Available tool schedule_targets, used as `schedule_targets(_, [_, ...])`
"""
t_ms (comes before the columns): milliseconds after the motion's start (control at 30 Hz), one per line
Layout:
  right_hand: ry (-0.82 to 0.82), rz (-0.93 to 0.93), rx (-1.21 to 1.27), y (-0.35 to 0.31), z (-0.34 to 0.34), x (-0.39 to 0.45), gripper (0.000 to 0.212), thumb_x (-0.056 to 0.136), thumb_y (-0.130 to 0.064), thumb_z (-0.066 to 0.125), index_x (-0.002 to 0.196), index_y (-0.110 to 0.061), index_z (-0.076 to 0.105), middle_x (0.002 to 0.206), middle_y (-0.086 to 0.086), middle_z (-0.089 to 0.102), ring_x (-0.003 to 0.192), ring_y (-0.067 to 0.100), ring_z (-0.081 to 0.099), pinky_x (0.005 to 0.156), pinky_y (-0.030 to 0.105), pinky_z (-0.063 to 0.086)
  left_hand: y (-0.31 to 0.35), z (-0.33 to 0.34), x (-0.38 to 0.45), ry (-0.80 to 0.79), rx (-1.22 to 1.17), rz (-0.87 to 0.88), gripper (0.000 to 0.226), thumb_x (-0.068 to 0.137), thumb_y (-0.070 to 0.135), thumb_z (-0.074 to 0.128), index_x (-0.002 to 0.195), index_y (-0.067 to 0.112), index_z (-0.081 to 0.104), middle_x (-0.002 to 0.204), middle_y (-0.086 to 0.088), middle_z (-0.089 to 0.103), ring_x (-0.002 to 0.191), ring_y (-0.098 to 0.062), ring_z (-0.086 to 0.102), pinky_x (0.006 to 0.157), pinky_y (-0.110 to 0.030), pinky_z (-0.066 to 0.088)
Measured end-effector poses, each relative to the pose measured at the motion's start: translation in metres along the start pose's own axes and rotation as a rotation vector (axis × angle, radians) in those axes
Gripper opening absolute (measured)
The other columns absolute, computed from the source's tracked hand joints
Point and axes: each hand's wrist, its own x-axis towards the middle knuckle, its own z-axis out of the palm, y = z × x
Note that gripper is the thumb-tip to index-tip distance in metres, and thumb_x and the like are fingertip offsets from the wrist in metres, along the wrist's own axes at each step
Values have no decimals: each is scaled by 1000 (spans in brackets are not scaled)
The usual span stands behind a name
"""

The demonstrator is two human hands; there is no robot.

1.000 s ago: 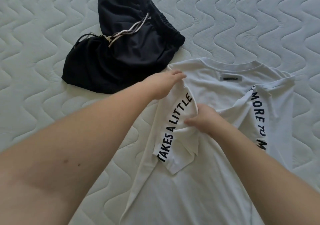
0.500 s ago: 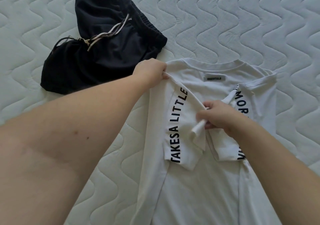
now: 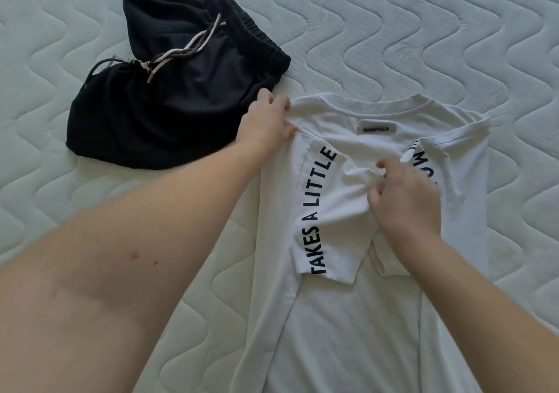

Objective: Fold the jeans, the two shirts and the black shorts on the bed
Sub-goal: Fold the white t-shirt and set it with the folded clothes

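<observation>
Bed [image 3: 453,29]: quilted, grippy enough. Shirt [image 3: 348,317] lies flat under both hands, back up, sleeves folded in; thin limp cotton, light, will wrinkle and slide over itself, so take it at seams or hems. Shorts [image 3: 169,120] crumpled just beyond left hand [image 3: 266,123], unfolded. Left hand pinches shoulder edge; right hand [image 3: 405,199] bunches sleeve [image 3: 326,211] fabric mid-back.

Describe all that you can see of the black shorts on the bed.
The black shorts lie crumpled and unfolded on the quilted mattress, to the upper left of the white shirt. The cloth looks soft and matte. The ribbed elastic waistband faces up and right, with a pale drawstring lying across the middle. The left hand is next to their right edge; whether it touches is unclear.
</observation>
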Motion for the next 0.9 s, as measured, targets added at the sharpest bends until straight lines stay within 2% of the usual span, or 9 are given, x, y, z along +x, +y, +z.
schedule_targets(100, [271,-91,66,-4,14,-28,32,83,-15,62,114,-10,58,105,15,56,100,33,46,85,40,30,-6,6,-30,233,12,-83,44,90,39,64,129,22,50,128,-6,44,111,-25,47,92,-39,44])
schedule_targets(200, [362,-264,191,-24,27,-75,14,83,-17,60,95,-10,61,90,11,57,88,27,45,78,38,33,-19,20,-69,259,-176,-195,41,91,39,63,126,20,51,122,-4,51,110,-23,49,93,-38,45])
schedule_targets(300, [75,-414,311,-46,50,-136,14,89,-22,53,89,-11,61,76,5,58,69,29,56,61,40,46,-34,37,-114,225,-334,-257,33,92,37,62,119,19,55,112,-2,55,103,-22,54,91,-41,48])
schedule_targets(400, [-449,-8,365,-58,65,-168,25,96,-39,48,95,-17,58,85,3,68,81,29,64,66,38,48,-42,53,-171,179,-422,-266,26,92,31,62,114,17,58,102,-1,57,92,-17,56,84,-33,47])
schedule_targets(433, [-542,108,355,-58,69,-172,29,96,-43,47,91,-17,58,85,4,69,84,29,64,69,36,49,-45,58,-191,173,-443,-284,23,93,28,62,111,16,60,99,-2,60,90,-16,57,82,-31,47])
schedule_targets(533, [-530,222,372,-59,75,-179,37,94,-48,48,90,-15,63,87,9,71,90,31,65,75,36,51,-52,68,-242,176,-488,-353,13,95,23,59,102,14,66,91,-1,68,81,-15,60,71,-25,41])
schedule_targets(700, [-465,300,449,-70,72,-192,41,93,-41,53,120,-10,48,110,15,65,102,35,62,81,38,47,-50,78,-298,92,-504,-427,13,96,18,58,101,14,70,92,-2,71,81,-14,61,69,-18,37])
schedule_targets(800, [-482,351,509,-67,78,-198,35,90,-41,58,111,-13,55,107,8,67,102,30,62,81,35,47,-47,82,-322,66,-513,-498,15,95,16,58,101,14,71,95,-3,72,85,-17,63,68,-17,35])
schedule_targets(900, [-521,312,552,-64,81,-202,18,88,-35,60,88,-17,61,91,2,68,90,25,62,70,30,40,-52,88,-345,47,-427,-573,18,94,21,56,99,18,72,99,-4,73,94,-24,65,74,-28,44])
